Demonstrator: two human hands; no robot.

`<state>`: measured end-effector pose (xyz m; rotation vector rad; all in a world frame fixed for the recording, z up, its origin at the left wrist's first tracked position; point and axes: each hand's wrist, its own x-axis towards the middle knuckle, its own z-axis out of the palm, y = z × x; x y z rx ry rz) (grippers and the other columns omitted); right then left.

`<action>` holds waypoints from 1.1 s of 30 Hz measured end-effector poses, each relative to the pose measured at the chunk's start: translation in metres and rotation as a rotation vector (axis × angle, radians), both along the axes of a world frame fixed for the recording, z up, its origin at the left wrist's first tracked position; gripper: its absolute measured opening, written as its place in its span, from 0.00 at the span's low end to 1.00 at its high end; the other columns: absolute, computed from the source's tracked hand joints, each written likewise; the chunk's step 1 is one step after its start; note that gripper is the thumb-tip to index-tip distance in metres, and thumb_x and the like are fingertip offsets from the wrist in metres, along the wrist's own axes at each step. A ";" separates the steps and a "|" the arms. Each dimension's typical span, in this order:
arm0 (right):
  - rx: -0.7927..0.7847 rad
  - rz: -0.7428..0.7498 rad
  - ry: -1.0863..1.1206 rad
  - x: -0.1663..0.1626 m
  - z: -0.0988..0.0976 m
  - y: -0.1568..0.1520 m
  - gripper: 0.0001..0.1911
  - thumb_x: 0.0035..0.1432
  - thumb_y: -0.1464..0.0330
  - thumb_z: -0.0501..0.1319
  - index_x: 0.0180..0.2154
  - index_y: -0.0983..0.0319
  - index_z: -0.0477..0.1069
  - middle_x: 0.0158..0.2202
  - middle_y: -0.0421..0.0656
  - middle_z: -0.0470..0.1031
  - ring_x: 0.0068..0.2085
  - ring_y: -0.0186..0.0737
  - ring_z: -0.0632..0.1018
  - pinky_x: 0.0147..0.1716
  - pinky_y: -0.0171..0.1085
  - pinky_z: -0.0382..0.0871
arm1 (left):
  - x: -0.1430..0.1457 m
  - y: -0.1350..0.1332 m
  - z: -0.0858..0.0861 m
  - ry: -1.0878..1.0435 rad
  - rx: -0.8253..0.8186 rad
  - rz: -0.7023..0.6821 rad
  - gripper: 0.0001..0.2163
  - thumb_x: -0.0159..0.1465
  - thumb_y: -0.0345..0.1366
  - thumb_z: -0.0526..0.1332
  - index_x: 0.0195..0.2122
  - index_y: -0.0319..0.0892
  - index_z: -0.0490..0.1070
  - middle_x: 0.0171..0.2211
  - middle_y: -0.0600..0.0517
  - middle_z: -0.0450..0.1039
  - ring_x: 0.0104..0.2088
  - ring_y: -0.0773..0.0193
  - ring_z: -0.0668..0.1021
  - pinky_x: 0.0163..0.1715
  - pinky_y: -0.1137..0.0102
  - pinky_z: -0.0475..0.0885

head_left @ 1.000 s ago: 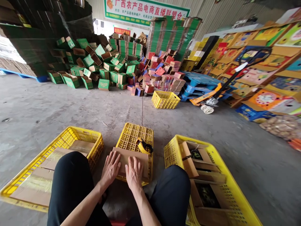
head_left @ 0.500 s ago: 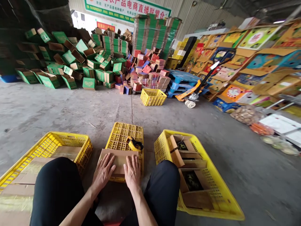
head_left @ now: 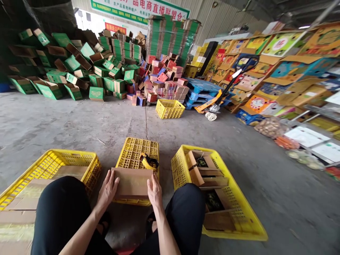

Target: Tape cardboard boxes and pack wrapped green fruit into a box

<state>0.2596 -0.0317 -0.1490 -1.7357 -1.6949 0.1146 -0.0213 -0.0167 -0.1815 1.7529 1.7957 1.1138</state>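
Note:
A closed brown cardboard box (head_left: 132, 183) lies on a yellow plastic crate (head_left: 132, 150) that stands bottom up between my knees. My left hand (head_left: 108, 190) presses against the box's left end, and my right hand (head_left: 155, 191) against its right end, so the box is held between them. A faint shiny strip runs along its top. Just behind the box, a yellow and black tape dispenser (head_left: 148, 161) rests on the crate.
To my left, a yellow crate (head_left: 94, 169) holds several taped boxes. The yellow crate (head_left: 248, 216) on my right has open boxes with dark contents. Farther off are another yellow crate (head_left: 170, 109), a pallet jack (head_left: 216, 101), blue pallets (head_left: 199, 88) and heaped green cartons (head_left: 97, 92).
Both hands have slid outward from flat on the box's top to its two ends. The view has shifted slightly to the right.

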 end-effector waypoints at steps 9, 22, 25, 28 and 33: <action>-0.133 0.038 0.029 -0.004 0.007 -0.021 0.36 0.76 0.50 0.44 0.64 0.70 0.72 0.63 0.59 0.74 0.63 0.54 0.77 0.63 0.48 0.73 | 0.003 -0.009 0.015 -0.068 -0.067 0.022 0.33 0.72 0.53 0.55 0.72 0.40 0.59 0.75 0.41 0.55 0.74 0.48 0.59 0.73 0.52 0.56; -0.245 0.022 -0.070 -0.016 0.017 -0.052 0.43 0.74 0.46 0.41 0.65 0.73 0.70 0.62 0.63 0.75 0.63 0.56 0.78 0.61 0.48 0.74 | 0.003 -0.023 0.018 -0.139 -0.172 0.059 0.38 0.72 0.55 0.52 0.76 0.37 0.49 0.77 0.39 0.48 0.76 0.49 0.54 0.74 0.55 0.50; -0.281 0.023 -0.127 -0.021 0.011 -0.071 0.44 0.74 0.45 0.40 0.67 0.74 0.66 0.66 0.64 0.70 0.67 0.58 0.73 0.63 0.49 0.71 | 0.002 -0.031 0.015 -0.146 -0.219 0.088 0.37 0.73 0.55 0.50 0.76 0.36 0.48 0.76 0.36 0.50 0.76 0.47 0.55 0.74 0.53 0.51; -0.312 0.018 -0.178 -0.024 0.008 -0.081 0.45 0.74 0.45 0.40 0.69 0.76 0.63 0.70 0.65 0.63 0.70 0.60 0.68 0.67 0.51 0.67 | 0.003 -0.042 0.014 -0.086 -0.172 0.075 0.38 0.73 0.56 0.50 0.75 0.33 0.48 0.76 0.34 0.50 0.76 0.45 0.53 0.74 0.50 0.52; -0.214 0.005 -0.228 -0.033 0.009 -0.074 0.43 0.73 0.45 0.45 0.68 0.74 0.65 0.71 0.65 0.61 0.72 0.65 0.63 0.69 0.57 0.62 | 0.016 -0.055 0.024 0.161 0.044 -0.017 0.37 0.73 0.55 0.51 0.73 0.31 0.53 0.75 0.30 0.49 0.77 0.39 0.47 0.72 0.41 0.50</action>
